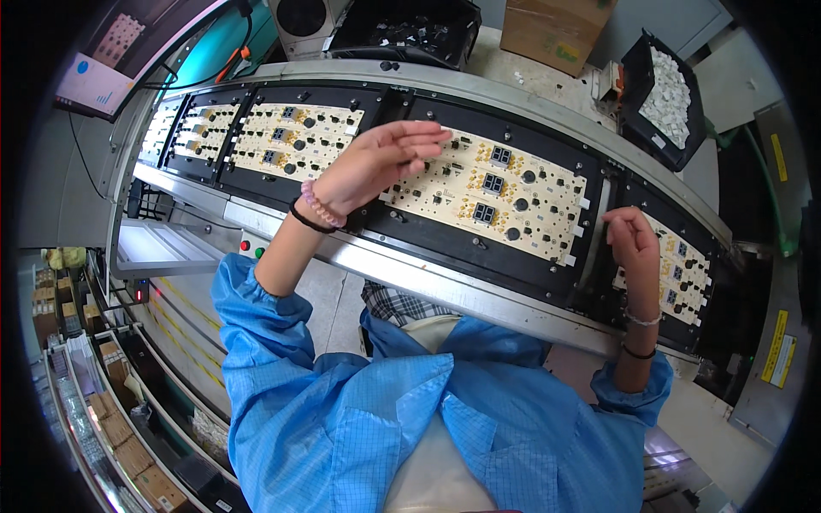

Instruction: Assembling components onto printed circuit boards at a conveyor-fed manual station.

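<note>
My left hand [368, 167], with a pink bead bracelet at its wrist, reaches over the left end of a cream circuit board [539, 222]. Its fingers are stretched out, and I see nothing held in them. Three square digit displays [493, 184] and several dark round parts stand on this board, which lies in a black carrier frame [445, 250]. My right hand [634, 238] is over the near-left part of another cream board [697, 286] in the carrier to the right. Its fingers are curled together; whatever they may hold is hidden.
More boards [295, 141] in carriers line the conveyor to the left, behind its metal rail [368, 248]. Beyond it stand a black bin of dark parts [402, 34], a cardboard box [556, 34] and a black bin of white parts [667, 98]. A monitor [94, 85] hangs at upper left.
</note>
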A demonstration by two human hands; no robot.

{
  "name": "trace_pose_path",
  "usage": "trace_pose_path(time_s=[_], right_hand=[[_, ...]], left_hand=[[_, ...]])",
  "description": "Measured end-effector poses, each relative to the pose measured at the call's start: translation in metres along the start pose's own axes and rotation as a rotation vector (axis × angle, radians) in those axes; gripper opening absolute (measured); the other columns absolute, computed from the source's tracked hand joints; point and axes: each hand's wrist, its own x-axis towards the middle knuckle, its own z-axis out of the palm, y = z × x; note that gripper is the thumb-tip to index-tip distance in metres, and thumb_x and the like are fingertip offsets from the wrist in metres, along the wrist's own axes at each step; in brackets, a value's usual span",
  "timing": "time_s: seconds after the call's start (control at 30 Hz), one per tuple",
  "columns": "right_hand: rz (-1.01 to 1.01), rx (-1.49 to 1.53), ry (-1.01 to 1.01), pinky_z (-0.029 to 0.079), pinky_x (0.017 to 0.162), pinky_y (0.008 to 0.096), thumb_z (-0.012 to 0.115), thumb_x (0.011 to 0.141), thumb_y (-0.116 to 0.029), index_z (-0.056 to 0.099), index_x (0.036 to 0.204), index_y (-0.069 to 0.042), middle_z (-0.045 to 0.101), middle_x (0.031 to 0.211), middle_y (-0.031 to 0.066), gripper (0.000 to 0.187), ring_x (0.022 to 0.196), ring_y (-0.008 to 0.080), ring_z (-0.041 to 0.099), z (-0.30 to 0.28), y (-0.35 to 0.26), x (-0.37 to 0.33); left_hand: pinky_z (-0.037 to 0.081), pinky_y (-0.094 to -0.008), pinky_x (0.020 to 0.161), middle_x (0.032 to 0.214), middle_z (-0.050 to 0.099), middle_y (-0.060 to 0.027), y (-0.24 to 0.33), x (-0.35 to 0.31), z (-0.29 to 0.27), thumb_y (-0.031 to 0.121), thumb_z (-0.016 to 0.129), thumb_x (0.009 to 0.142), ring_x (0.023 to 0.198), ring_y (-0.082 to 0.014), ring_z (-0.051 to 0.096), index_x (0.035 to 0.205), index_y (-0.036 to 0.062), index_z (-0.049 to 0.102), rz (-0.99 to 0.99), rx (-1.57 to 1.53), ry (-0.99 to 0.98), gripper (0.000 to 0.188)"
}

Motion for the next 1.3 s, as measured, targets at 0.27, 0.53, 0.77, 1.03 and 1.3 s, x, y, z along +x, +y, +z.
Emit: trace_pose_path(time_s=[0.27,0.53,0.77,1.03,1.3], right_hand=[[0.362,1.696,-0.016,0.032,0.045,0.0201,0.038,0.102,-0.018,0.047,0.118,0.001,0.043,0.096,0.006,0.026,0.068,0.0096,0.038,-0.024,0.012,0.009],[0.431,1.849,-0.14,0.034,0.045,0.021,0.034,0.103,-0.016,0.045,0.123,0.0,0.043,0.105,0.0081,0.028,0.071,0.0106,0.039,-0.021,0.012,0.007],[0.361,1.728,-0.136,0.031,0.046,0.0197,0.034,0.102,-0.01,0.047,0.117,0.0,0.041,0.096,0.0058,0.023,0.067,0.0095,0.036,-0.015,0.008,0.008],[0.357,1.644,-0.126,0.03,0.046,0.0206,0.033,0.102,-0.013,0.049,0.114,-0.002,0.042,0.091,0.0035,0.022,0.065,0.0086,0.036,-0.008,0.006,0.01],[0.325,1.515,-0.103,0.031,0.044,0.0206,0.034,0.103,-0.013,0.05,0.111,-0.003,0.042,0.087,0.0026,0.021,0.062,0.0086,0.037,-0.004,0.004,0.011]], left_hand=[[0.051,-0.0248,0.094,0.133,0.051,-0.0222,-0.011,-0.002,0.003,0.008,0.045,0.099,0.118,-0.0214,0.057,0.133,-0.0071,0.037,-0.064,-0.167,0.127,0.038],[0.056,-0.0137,0.076,0.124,0.059,-0.0154,-0.014,-0.009,0.003,0.017,0.051,0.098,0.108,-0.0145,0.063,0.123,-0.003,0.052,-0.117,-0.429,0.07,0.031],[0.048,-0.0137,0.067,0.117,0.059,-0.0051,-0.015,-0.011,0.001,0.016,0.053,0.098,0.074,-0.003,0.058,0.13,-0.0005,0.051,-0.072,-0.221,0.082,0.036],[0.046,-0.0253,0.067,0.08,0.064,-0.0005,-0.01,-0.011,0.02,0.013,0.07,0.083,0.074,-0.0122,0.056,0.091,0.0081,0.069,0.234,1.131,0.186,0.01],[0.048,-0.0302,0.07,0.08,0.063,-0.0025,-0.027,-0.006,0.026,0.009,0.071,0.077,0.078,-0.0215,0.055,0.087,0.0098,0.066,0.51,1.456,0.129,0.011]])
